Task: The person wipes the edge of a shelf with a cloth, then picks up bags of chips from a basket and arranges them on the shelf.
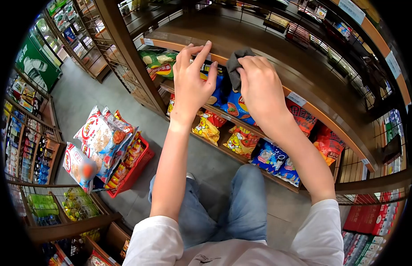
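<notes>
My right hand (262,84) grips a dark grey cloth (235,66), bunched against the front edge of a brown shelf board (277,66). My left hand (192,77) is raised near the same shelf's orange-brown edge, fingers apart and holding nothing; whether its fingertips touch the edge I cannot tell. Below the board, a green chip bag (160,66) sits left of my left hand, and a blue chip bag (236,106) lies under my right hand. Red snack bags (302,117) stand to the right of my right wrist.
A lower shelf holds yellow snack bags (207,130) and blue snack bags (277,160). On the grey floor at left stands a red basket (137,166) heaped with snack bags (97,137). Wire racks (121,66) and stocked shelves (31,133) line the aisle.
</notes>
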`<control>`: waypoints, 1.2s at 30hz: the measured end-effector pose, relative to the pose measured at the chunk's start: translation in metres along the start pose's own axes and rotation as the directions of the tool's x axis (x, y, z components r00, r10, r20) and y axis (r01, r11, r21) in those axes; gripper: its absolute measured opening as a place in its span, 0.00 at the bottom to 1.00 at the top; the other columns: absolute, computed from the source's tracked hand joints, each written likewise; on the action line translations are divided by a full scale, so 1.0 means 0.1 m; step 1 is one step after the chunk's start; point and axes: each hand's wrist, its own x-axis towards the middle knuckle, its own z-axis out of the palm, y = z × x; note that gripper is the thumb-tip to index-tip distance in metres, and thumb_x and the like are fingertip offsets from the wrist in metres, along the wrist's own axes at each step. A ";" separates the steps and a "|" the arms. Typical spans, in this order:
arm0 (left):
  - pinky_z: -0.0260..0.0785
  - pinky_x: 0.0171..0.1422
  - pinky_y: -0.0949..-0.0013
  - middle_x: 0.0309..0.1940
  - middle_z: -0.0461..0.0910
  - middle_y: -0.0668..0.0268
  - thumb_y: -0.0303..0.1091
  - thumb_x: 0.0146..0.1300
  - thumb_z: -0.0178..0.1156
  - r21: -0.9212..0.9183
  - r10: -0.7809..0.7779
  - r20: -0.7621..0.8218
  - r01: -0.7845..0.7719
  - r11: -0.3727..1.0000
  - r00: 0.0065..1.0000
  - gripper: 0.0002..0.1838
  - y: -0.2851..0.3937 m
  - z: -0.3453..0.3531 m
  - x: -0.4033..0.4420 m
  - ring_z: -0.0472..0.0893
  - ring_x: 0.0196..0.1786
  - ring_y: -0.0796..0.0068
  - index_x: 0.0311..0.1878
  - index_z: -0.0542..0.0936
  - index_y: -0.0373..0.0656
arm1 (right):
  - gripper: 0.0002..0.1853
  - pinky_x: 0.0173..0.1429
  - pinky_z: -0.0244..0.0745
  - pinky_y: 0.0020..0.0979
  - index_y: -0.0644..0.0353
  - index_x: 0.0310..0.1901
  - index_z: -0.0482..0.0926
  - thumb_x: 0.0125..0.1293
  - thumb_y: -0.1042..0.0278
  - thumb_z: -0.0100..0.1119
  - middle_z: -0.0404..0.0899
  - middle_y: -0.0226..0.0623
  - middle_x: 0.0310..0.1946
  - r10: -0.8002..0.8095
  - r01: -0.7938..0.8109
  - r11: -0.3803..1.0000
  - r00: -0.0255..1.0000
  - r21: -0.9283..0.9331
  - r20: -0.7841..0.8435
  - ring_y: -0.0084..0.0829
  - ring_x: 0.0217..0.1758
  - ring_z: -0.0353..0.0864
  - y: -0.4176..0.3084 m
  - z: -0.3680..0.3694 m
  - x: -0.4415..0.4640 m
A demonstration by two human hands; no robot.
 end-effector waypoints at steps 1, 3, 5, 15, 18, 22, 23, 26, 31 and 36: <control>0.65 0.65 0.53 0.53 0.76 0.62 0.30 0.58 0.66 -0.006 -0.001 -0.004 0.001 1.000 1.000 0.27 -0.01 0.01 0.00 0.72 0.64 0.54 0.63 0.78 0.48 | 0.08 0.59 0.73 0.40 0.69 0.38 0.80 0.56 0.82 0.56 0.83 0.48 0.40 0.003 -0.003 1.000 1.000 -0.007 0.014 0.44 0.50 0.80 0.00 0.00 0.02; 0.65 0.65 0.53 0.53 0.76 0.62 0.30 0.58 0.67 -0.013 -0.005 -0.013 0.005 1.000 1.000 0.26 -0.01 0.02 0.01 0.72 0.64 0.54 0.62 0.79 0.47 | 0.08 0.59 0.73 0.40 0.69 0.38 0.80 0.56 0.82 0.56 0.82 0.48 0.40 0.007 -0.006 1.000 1.000 -0.010 0.023 0.45 0.50 0.80 0.01 -0.01 0.04; 0.65 0.65 0.53 0.53 0.76 0.61 0.30 0.57 0.67 -0.021 -0.018 -0.015 0.017 1.000 1.000 0.26 0.01 0.03 0.00 0.72 0.64 0.53 0.62 0.79 0.47 | 0.07 0.58 0.73 0.41 0.69 0.39 0.80 0.59 0.81 0.57 0.82 0.48 0.40 0.020 -0.021 0.999 1.000 0.046 0.019 0.46 0.50 0.79 0.01 -0.03 0.03; 0.63 0.72 0.56 0.55 0.76 0.53 0.28 0.53 0.60 -0.075 -0.140 0.074 0.146 0.987 0.987 0.30 0.15 -0.09 0.06 0.70 0.67 0.48 0.63 0.77 0.39 | 0.08 0.59 0.73 0.43 0.71 0.42 0.81 0.61 0.79 0.59 0.83 0.50 0.42 0.072 -0.075 0.995 0.996 0.062 0.053 0.49 0.51 0.79 -0.03 -0.10 0.05; 0.60 0.75 0.56 0.59 0.74 0.51 0.28 0.52 0.59 -0.086 -0.193 0.135 0.205 0.975 0.972 0.32 0.21 -0.16 0.06 0.66 0.71 0.48 0.65 0.76 0.37 | 0.07 0.59 0.73 0.43 0.71 0.41 0.81 0.62 0.79 0.59 0.83 0.49 0.42 0.089 -0.093 0.994 0.994 0.056 0.065 0.49 0.51 0.79 -0.05 -0.10 0.05; 0.59 0.76 0.56 0.61 0.72 0.51 0.29 0.52 0.59 -0.093 -0.206 0.151 0.221 0.971 0.967 0.33 0.23 -0.16 0.06 0.65 0.72 0.48 0.66 0.75 0.36 | 0.08 0.59 0.73 0.43 0.72 0.42 0.81 0.62 0.79 0.58 0.83 0.50 0.42 0.093 -0.096 0.994 0.995 0.059 0.046 0.49 0.51 0.79 -0.06 -0.11 0.04; 0.59 0.76 0.56 0.62 0.72 0.50 0.29 0.52 0.59 -0.095 -0.218 0.160 0.235 0.967 0.963 0.33 0.25 -0.17 0.07 0.64 0.72 0.48 0.66 0.74 0.37 | 0.08 0.59 0.73 0.43 0.72 0.42 0.81 0.63 0.80 0.58 0.83 0.50 0.42 0.104 -0.106 0.993 0.993 0.049 0.050 0.49 0.51 0.79 -0.06 -0.11 0.04; 0.58 0.76 0.55 0.62 0.72 0.50 0.28 0.52 0.59 -0.100 -0.233 0.175 0.252 0.962 0.957 0.33 0.25 -0.18 0.08 0.64 0.73 0.48 0.66 0.74 0.37 | 0.08 0.59 0.73 0.44 0.71 0.42 0.81 0.62 0.80 0.58 0.83 0.50 0.42 0.107 -0.109 0.993 0.993 0.046 0.049 0.49 0.51 0.79 -0.05 -0.09 0.04; 0.59 0.76 0.55 0.61 0.72 0.52 0.29 0.53 0.59 -0.090 -0.214 0.170 0.231 0.969 0.962 0.32 0.23 -0.17 0.07 0.64 0.73 0.49 0.66 0.74 0.37 | 0.08 0.58 0.73 0.44 0.71 0.42 0.81 0.62 0.80 0.59 0.83 0.49 0.42 0.083 -0.084 0.996 0.996 0.037 0.024 0.48 0.51 0.79 -0.04 -0.06 0.02; 0.61 0.73 0.55 0.59 0.74 0.55 0.31 0.57 0.63 -0.013 -0.162 0.145 0.166 0.986 0.976 0.31 0.23 -0.13 0.06 0.67 0.71 0.49 0.66 0.74 0.39 | 0.08 0.58 0.73 0.43 0.71 0.42 0.81 0.62 0.79 0.60 0.83 0.49 0.42 0.079 -0.080 0.996 0.996 0.044 0.040 0.48 0.51 0.80 -0.05 -0.15 0.04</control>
